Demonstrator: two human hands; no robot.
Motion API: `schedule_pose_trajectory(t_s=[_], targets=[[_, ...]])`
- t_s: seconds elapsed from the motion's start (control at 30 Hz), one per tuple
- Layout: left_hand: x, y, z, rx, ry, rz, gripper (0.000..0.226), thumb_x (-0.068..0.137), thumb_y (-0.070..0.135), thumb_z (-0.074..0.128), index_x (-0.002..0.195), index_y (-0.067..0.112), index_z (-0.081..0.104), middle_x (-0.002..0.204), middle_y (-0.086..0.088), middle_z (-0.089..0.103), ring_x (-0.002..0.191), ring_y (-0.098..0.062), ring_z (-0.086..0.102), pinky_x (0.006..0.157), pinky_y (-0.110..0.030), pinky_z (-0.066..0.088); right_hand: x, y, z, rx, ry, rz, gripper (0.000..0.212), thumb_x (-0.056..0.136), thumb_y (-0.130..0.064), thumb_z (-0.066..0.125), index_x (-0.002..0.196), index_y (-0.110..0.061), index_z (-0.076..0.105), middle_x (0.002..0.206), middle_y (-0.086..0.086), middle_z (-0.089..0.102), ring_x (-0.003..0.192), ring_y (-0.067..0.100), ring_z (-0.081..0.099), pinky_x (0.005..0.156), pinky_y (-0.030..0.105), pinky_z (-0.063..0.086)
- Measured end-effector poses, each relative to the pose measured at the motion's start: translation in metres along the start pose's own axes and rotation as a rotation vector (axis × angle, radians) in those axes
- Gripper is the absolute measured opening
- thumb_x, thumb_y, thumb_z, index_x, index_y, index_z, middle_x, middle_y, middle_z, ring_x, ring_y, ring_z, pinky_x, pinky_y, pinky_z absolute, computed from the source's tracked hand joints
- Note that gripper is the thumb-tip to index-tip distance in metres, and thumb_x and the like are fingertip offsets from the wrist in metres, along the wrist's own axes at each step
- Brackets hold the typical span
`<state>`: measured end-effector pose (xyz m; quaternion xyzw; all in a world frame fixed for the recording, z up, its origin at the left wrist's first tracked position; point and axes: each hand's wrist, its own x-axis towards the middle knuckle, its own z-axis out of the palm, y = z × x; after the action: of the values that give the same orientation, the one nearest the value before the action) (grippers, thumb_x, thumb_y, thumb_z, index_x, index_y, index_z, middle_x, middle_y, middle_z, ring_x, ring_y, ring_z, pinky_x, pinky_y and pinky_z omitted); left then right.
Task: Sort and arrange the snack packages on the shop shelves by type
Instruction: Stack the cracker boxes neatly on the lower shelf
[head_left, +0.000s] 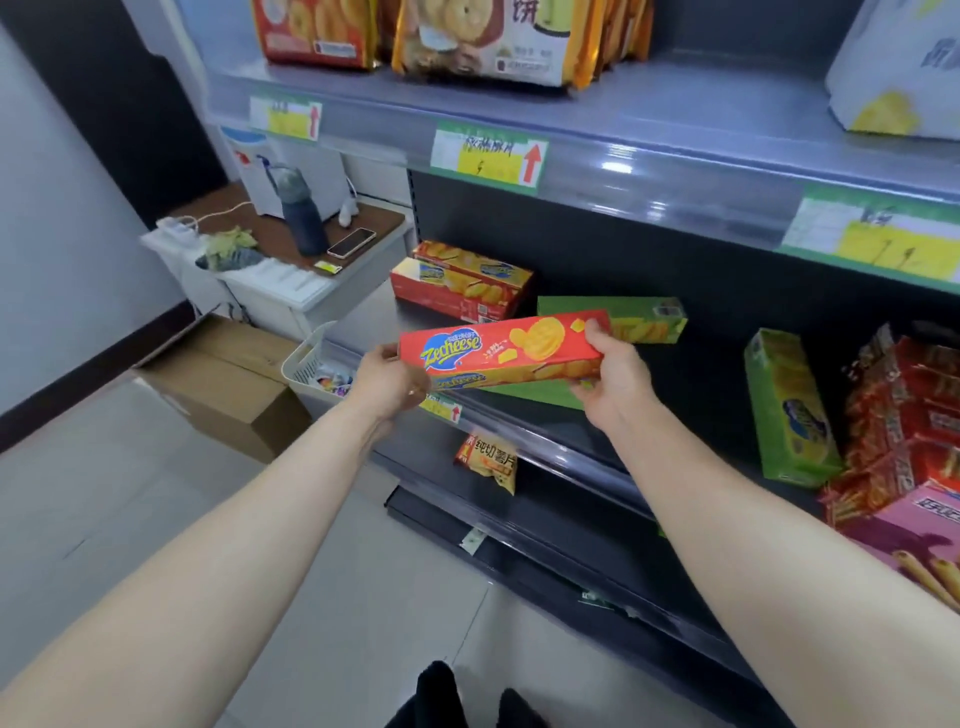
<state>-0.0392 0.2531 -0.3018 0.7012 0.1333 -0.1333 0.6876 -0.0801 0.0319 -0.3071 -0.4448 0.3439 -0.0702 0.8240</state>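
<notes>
L hand (387, 374) and R hand (615, 371) grip 1 red box (498, 345) by its ends, over front edge of shelf (675, 405); 2 more red boxes (460, 286) stacked at its left end. 2 green boxes (644, 317): one part-hidden behind the held box, one upright.

Two bare forearms are being shown, running from the lower frame corners to the left hand (384, 379) and right hand (615, 382). Black fabric garments (436, 693) are being worn lower down, their kind being left unclear.

Bottle (301, 218) & phone (351, 242) on side table (382, 218); cardboard box (218, 374) nr white basket (306, 358).
</notes>
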Motion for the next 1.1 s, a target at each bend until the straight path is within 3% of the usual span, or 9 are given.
schedule_pose_trajectory(t_s=[0.07, 0.2, 0.33, 0.47, 0.6, 0.77, 0.87, 1.0, 1.1], targets=[[0.017, 0.007, -0.008, -0.076, 0.045, 0.002, 0.041, 0.078, -0.018, 0.043, 0.113, 0.003, 0.046, 0.070, -0.013, 0.053, 0.049, -0.016, 0.046, 0.055, -0.028, 0.035, 0.005, 0.002, 0.018, -0.105, 0.008, 0.002, 0.037, 0.080, -0.030, 0.073, 0.108, -0.015, 0.055, 0.097, 0.003, 0.068, 0.083, 0.015, 0.065, 0.063, 0.026, 0.052], [0.058, 0.023, -0.024, -0.162, 0.092, 0.036, 0.042, 0.083, -0.018, 0.043, 0.116, 0.009, 0.045, 0.074, -0.009, 0.055, 0.059, -0.017, 0.044, 0.055, -0.026, 0.032, 0.027, 0.013, 0.054, -0.300, 0.026, -0.031, 0.049, 0.080, -0.032, 0.071, 0.119, -0.010, 0.053, 0.116, 0.008, 0.064, 0.104, 0.024, 0.060, 0.093, 0.040, 0.047], [0.106, 0.036, -0.040, -0.135, 0.046, 0.054, 0.048, 0.084, -0.016, 0.044, 0.126, 0.007, 0.045, 0.086, -0.007, 0.058, 0.071, -0.018, 0.049, 0.059, -0.025, 0.034, 0.045, 0.027, 0.089, -0.445, 0.062, -0.024, 0.046, 0.083, -0.040, 0.066, 0.116, -0.010, 0.054, 0.107, 0.008, 0.065, 0.099, 0.025, 0.060, 0.092, 0.038, 0.046], [0.156, 0.049, -0.056, -0.072, 0.030, 0.060, 0.055, 0.082, -0.018, 0.046, 0.131, 0.005, 0.045, 0.085, -0.004, 0.060, 0.068, -0.014, 0.052, 0.060, -0.025, 0.038, 0.066, 0.042, 0.124, -0.687, 0.136, -0.085, 0.052, 0.089, -0.048, 0.054, 0.126, -0.011, 0.048, 0.123, 0.011, 0.056, 0.115, 0.029, 0.051, 0.098, 0.042, 0.044], [0.199, 0.052, -0.068, 0.012, -0.023, 0.035, 0.057, 0.082, -0.018, 0.046, 0.135, 0.004, 0.042, 0.103, -0.010, 0.057, 0.075, -0.016, 0.055, 0.061, -0.025, 0.040, 0.088, 0.053, 0.155, -1.063, 0.251, -0.136, 0.057, 0.093, -0.051, 0.039, 0.132, -0.009, 0.042, 0.137, 0.014, 0.047, 0.128, 0.035, 0.037, 0.105, 0.043, 0.034], [0.233, 0.045, -0.073, 0.104, -0.081, -0.029, 0.048, 0.084, -0.016, 0.050, 0.129, 0.001, 0.045, 0.088, -0.006, 0.060, 0.073, -0.016, 0.057, 0.061, -0.024, 0.044, 0.103, 0.068, 0.174, -1.336, 0.394, -0.125, 0.059, 0.094, -0.052, 0.030, 0.134, -0.008, 0.035, 0.138, 0.016, 0.047, 0.132, 0.036, 0.032, 0.108, 0.044, 0.022], [0.251, 0.042, -0.072, 0.144, -0.084, -0.052, 0.048, 0.083, -0.014, 0.052, 0.129, -0.002, 0.044, 0.104, -0.014, 0.058, 0.079, -0.019, 0.058, 0.068, -0.030, 0.050, 0.109, 0.071, 0.177, -1.442, 0.375, -0.033, 0.065, 0.094, -0.053, 0.029, 0.140, -0.008, 0.029, 0.142, 0.016, 0.043, 0.136, 0.037, 0.025, 0.112, 0.045, 0.014], [0.266, 0.040, -0.066, 0.178, -0.104, -0.082, 0.051, 0.082, -0.011, 0.056, 0.131, -0.003, 0.042, 0.124, -0.021, 0.056, 0.097, -0.027, 0.057, 0.089, -0.040, 0.050, 0.111, 0.073, 0.174, -1.479, 0.349, 0.037, 0.063, 0.095, -0.048, 0.028, 0.145, -0.009, 0.022, 0.144, 0.016, 0.040, 0.137, 0.038, 0.022, 0.114, 0.049, 0.009], [0.270, 0.036, -0.060, 0.211, -0.108, -0.071, 0.052, 0.084, -0.008, 0.057, 0.133, -0.001, 0.041, 0.125, -0.018, 0.056, 0.099, -0.024, 0.057, 0.080, -0.031, 0.049, 0.110, 0.073, 0.171, -1.480, 0.328, 0.030, 0.055, 0.097, -0.040, 0.031, 0.144, -0.013, 0.025, 0.144, 0.015, 0.041, 0.137, 0.038, 0.023, 0.115, 0.048, 0.008]])
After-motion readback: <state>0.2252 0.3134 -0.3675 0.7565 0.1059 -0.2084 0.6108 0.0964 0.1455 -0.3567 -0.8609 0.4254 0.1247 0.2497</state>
